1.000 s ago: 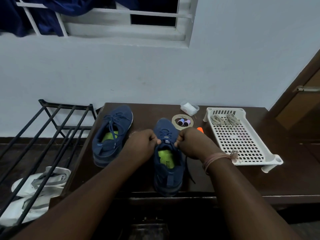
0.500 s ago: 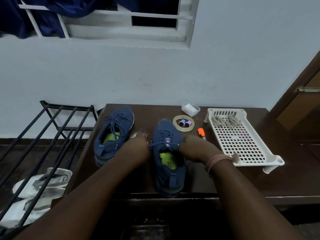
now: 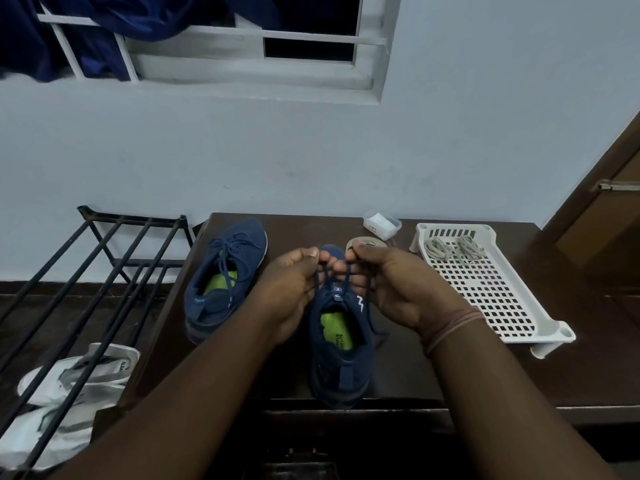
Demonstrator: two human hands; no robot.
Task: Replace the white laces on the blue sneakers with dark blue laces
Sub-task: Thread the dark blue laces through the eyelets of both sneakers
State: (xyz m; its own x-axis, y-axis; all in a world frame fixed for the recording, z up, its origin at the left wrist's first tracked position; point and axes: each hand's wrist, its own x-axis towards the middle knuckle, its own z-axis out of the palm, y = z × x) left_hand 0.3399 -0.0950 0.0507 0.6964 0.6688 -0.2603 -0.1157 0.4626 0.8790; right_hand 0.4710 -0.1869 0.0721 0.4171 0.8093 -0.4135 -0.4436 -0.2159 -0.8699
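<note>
On the counter (image 3: 450, 382), the left sneaker (image 3: 225, 271) is already laced dark blue. At the near sneaker (image 3: 341, 344), the left hand (image 3: 294, 289) and right hand (image 3: 398, 285) each pinch a dark blue lace (image 3: 337, 275) loop, apparently tying the last bow. The white laces (image 3: 453, 247) lie in the tray (image 3: 512, 306) at right.

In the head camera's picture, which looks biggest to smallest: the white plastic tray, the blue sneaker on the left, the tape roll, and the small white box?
1. White perforated plastic tray
2. Blue sneaker on the left, though a hand hides part of it
3. and 4. Small white box and tape roll: the roll is partly hidden, so unranked.
</note>
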